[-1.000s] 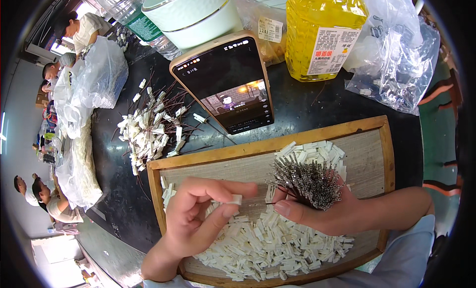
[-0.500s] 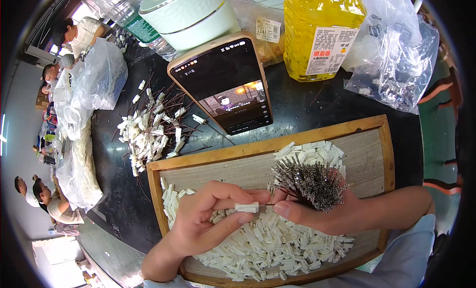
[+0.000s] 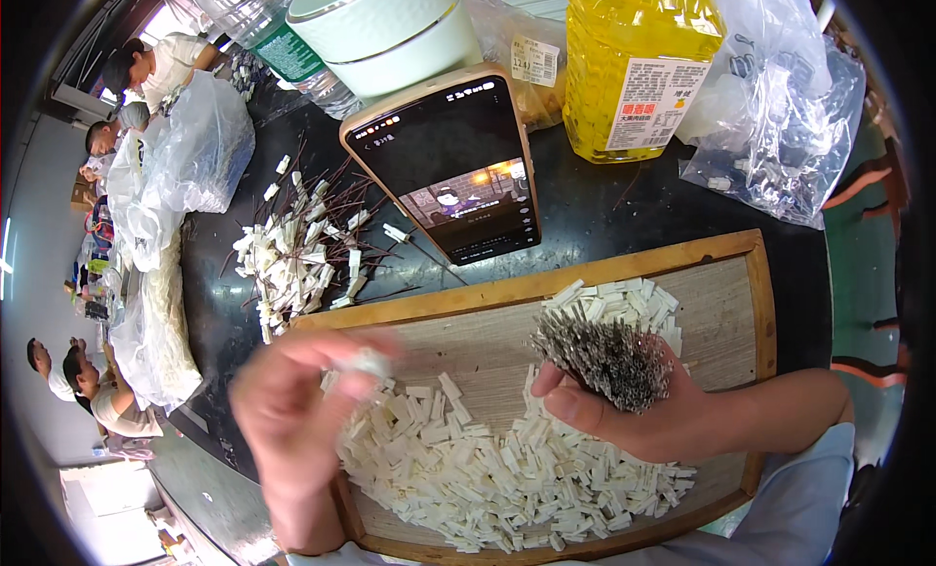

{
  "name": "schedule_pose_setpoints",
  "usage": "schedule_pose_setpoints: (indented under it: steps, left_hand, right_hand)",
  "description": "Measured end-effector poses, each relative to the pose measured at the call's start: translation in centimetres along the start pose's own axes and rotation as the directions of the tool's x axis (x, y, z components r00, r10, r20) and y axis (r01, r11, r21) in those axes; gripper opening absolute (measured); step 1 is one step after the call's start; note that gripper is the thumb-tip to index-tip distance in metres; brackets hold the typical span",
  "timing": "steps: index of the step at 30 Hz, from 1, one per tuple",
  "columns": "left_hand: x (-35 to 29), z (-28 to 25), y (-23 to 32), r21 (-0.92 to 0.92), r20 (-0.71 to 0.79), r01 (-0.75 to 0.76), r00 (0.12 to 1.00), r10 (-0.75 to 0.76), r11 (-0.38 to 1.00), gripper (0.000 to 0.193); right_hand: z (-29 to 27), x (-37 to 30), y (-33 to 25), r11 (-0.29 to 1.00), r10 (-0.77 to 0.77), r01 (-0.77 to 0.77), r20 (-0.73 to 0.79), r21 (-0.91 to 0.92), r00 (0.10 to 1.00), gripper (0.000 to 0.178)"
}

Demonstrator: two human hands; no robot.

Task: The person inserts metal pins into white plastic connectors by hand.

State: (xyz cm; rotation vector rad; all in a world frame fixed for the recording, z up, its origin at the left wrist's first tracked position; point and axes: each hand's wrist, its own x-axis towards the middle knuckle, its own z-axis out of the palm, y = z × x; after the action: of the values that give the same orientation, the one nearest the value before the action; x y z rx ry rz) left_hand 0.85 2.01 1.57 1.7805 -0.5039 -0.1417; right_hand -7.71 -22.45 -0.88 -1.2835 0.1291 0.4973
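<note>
My left hand (image 3: 292,410), blurred by motion, is over the left side of a wood-rimmed tray (image 3: 531,291). Its thumb and forefinger pinch a small white plastic connector (image 3: 369,363); whether a wire hangs from it is hidden by the blur. Over the tray's right part, my right hand (image 3: 653,425) grips a thick bundle of wires (image 3: 609,361), their metal tips pointing up. Loose white connectors (image 3: 507,478) cover much of the tray's near half, and a smaller heap (image 3: 629,301) lies by its far rim. Beyond the left corner lies a pile of connectors with dark wires (image 3: 292,259).
A phone (image 3: 439,156) playing a video leans against a pale green container (image 3: 385,44). Behind the tray stand a bottle of yellow liquid (image 3: 624,39), a clear bottle (image 3: 283,39) and clear plastic bags (image 3: 770,137). Other people (image 3: 117,390) sit along the left.
My left hand has drawn away from the right hand, leftward toward the tray's left rim, with a white connector in its fingers. My right hand and the wire bundle have hardly moved.
</note>
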Motion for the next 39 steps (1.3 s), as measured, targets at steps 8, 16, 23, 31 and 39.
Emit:
schedule_pose_setpoints:
  steps: [8, 16, 23, 31, 39]
  left_hand:
    - [0.7, 0.4, 1.1, 0.677, 0.5, -0.382, 0.866, -0.012, 0.629, 0.026]
    - [0.3, 2.5, -1.0, 0.603, 0.469, -0.311, 0.883, -0.011, 0.734, 0.023]
    - [0.0, 3.0, -0.3, 0.252, 0.347, -0.257, 0.924, 0.16, 0.933, 0.027]
    - [-0.3, 3.8, -0.2, 0.283, 0.413, -0.351, 0.885, 0.216, 0.893, 0.025]
    - [-0.7, 4.5, 0.0, 0.257, 0.449, -0.416, 0.851, 0.273, 0.872, 0.021]
  right_hand:
    - [-0.3, 0.3, 1.0, 0.982, 0.081, -0.083, 0.017, 0.17, 0.997, 0.017]
    - [-0.3, 0.2, 0.5, 0.999, 0.043, -0.043, -0.003, 0.018, 0.999, 0.014]
    - [-0.2, 0.2, -0.1, 0.994, 0.1, -0.099, -0.017, 0.044, 0.995, 0.019]
    - [-0.2, 0.1, -0.2, 0.996, 0.052, -0.052, -0.009, -0.067, 0.999, 0.019]
    - [0.0, 0.2, 1.2, 0.985, -0.143, 0.14, -0.021, -0.096, 0.989, 0.017]
